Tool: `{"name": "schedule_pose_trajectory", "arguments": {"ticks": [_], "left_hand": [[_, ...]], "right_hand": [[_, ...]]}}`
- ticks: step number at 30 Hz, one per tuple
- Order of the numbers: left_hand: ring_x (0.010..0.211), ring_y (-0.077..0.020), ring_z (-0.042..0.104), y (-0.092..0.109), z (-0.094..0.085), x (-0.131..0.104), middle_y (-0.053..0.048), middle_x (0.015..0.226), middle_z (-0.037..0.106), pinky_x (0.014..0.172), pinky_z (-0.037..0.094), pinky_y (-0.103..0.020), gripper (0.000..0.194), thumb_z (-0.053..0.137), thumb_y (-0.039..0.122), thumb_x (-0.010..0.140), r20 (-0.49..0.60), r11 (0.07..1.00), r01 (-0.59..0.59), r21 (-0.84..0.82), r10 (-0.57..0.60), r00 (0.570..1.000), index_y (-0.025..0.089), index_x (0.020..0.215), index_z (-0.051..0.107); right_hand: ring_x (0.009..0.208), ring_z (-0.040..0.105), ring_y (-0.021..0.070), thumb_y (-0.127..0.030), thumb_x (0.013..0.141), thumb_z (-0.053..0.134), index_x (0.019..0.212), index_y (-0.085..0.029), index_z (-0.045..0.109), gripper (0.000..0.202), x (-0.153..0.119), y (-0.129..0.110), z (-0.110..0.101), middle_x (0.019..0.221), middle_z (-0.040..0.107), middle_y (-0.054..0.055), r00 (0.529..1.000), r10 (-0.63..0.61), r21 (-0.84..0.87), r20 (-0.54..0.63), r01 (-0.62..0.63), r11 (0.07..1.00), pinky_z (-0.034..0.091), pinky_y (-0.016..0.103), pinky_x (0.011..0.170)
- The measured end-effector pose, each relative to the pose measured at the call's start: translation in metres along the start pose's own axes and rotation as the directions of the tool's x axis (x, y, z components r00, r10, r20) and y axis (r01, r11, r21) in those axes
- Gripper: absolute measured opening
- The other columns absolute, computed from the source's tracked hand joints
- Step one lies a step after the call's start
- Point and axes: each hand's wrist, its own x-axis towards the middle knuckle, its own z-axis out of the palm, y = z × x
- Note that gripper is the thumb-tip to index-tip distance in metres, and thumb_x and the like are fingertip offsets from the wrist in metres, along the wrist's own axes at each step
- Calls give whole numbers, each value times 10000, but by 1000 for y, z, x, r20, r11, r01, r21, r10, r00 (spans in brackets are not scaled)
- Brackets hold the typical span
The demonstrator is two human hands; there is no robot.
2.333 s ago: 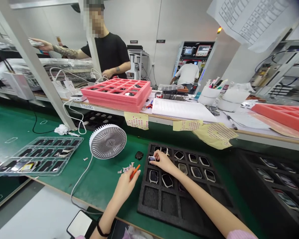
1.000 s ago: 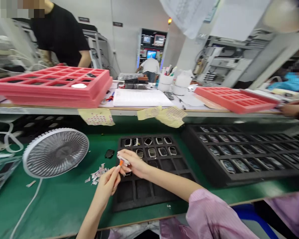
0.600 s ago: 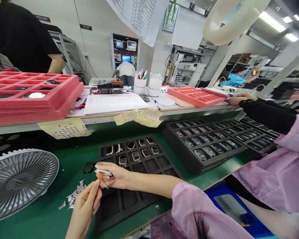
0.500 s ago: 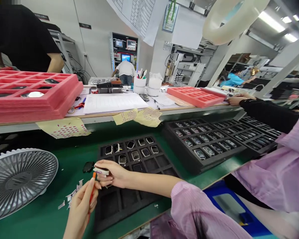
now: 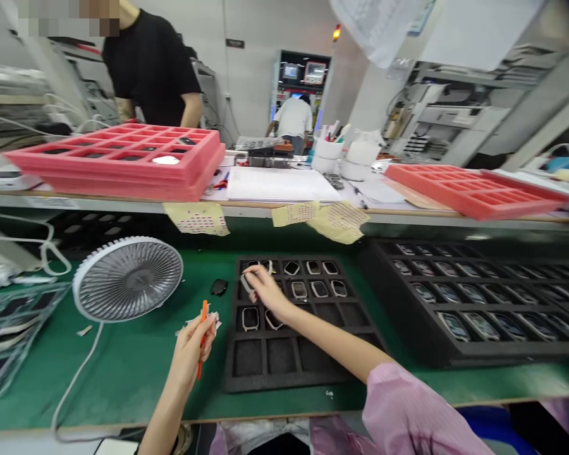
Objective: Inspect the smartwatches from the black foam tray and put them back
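My left hand [image 5: 193, 344] is closed round a thin orange stick-like tool [image 5: 203, 309], held upright over the green bench, with small white scraps just behind it. My right hand [image 5: 271, 296] reaches over the black foam tray [image 5: 284, 363] and pinches a silver smartwatch case [image 5: 248, 283] at a compartment near the left edge; the fingers partly hide it. Several more watch cases, such as a smartwatch case [image 5: 251, 318] nearer me, lie in the compartments around that hand. Left of the tray, a dark watch piece [image 5: 219, 287] lies on the bench.
A grey fan [image 5: 130, 278] stands at left with its cable across the bench. Clear plastic trays [image 5: 14, 341] lie far left. Another black foam tray [image 5: 502, 341] full of watches is at right. Red foam trays [image 5: 203, 170] rest on the shelf above. A person in black [image 5: 154, 69] stands behind.
My right hand has carried the watch case from beside the orange tool over to the tray, and my hands are now apart. The view has swung left, showing more of the bench there.
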Motion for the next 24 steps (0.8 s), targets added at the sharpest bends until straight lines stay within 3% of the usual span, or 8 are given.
{"name": "schedule_pose_trajectory", "arguments": {"ticks": [5, 9, 12, 14, 17, 19, 21, 24], "left_hand": [[409, -77, 286, -14, -32, 6, 62, 461, 350, 418, 208, -208, 494, 527, 646, 705, 2, 919, -62, 390, 67, 998, 160, 614, 535], [492, -129, 391, -19, -38, 8, 37, 483, 405, 515, 282, -237, 485, 455, 605, 763, -7, 843, -95, 530, 116, 993, 156, 651, 600], [530, -147, 415, -18, -37, 3, 32, 510, 422, 550, 290, -242, 463, 449, 578, 795, -19, 841, -100, 532, 129, 991, 162, 694, 625], [540, -148, 410, -17, -37, 0, 34, 520, 416, 561, 289, -239, 449, 451, 568, 807, -18, 857, -105, 504, 131, 991, 164, 719, 626], [522, -139, 381, -17, -34, -3, 45, 515, 392, 550, 283, -236, 440, 467, 571, 801, 0, 890, -89, 447, 100, 995, 162, 745, 618], [509, -132, 375, -16, -32, -5, 50, 506, 384, 543, 286, -234, 437, 475, 570, 798, 16, 902, -88, 424, 89, 996, 158, 743, 610], [509, -126, 387, -16, -28, -6, 51, 499, 394, 550, 302, -229, 432, 468, 559, 810, 34, 901, -105, 421, 100, 994, 154, 742, 604], [494, -111, 386, -16, -24, -8, 54, 504, 422, 528, 308, -215, 415, 434, 544, 841, 59, 909, -125, 397, 111, 992, 160, 787, 580]], "right_hand": [[590, 496, 125, -248, 817, 523, 919, -221, 525, 105, 28, 24, -10, 656, 491, -54, 1000, -29, -234, 9, 30, 972, 390, 238, 582], [722, 540, 176, -217, 801, 559, 892, -208, 558, 92, 19, 26, -2, 714, 541, -12, 997, -58, -411, 56, 76, 908, 407, 286, 661], [947, 531, 219, -194, 787, 605, 901, -198, 573, 119, 2, 17, -4, 946, 566, 55, 989, -127, -491, 81, 150, 858, 410, 331, 795], [963, 521, 233, -242, 810, 626, 854, -197, 587, 74, -11, 11, -9, 947, 569, 66, 972, -176, -581, 157, 235, 779, 401, 349, 829], [899, 530, 264, -373, 849, 613, 745, -188, 618, 213, -30, 9, -14, 832, 594, 98, 935, -175, -778, 307, 353, 519, 407, 375, 780], [912, 533, 292, -413, 851, 607, 738, -172, 643, 268, -40, 8, -13, 835, 609, 137, 933, -140, -847, 330, 359, 392, 411, 391, 760], [920, 543, 306, -422, 849, 608, 774, -151, 652, 284, -44, 8, -9, 868, 619, 162, 942, -98, -866, 320, 333, 373, 420, 397, 750], [909, 565, 291, -420, 829, 635, 822, -140, 621, 280, -45, 7, -1, 917, 623, 153, 950, -46, -828, 310, 294, 477, 430, 370, 736]]}}
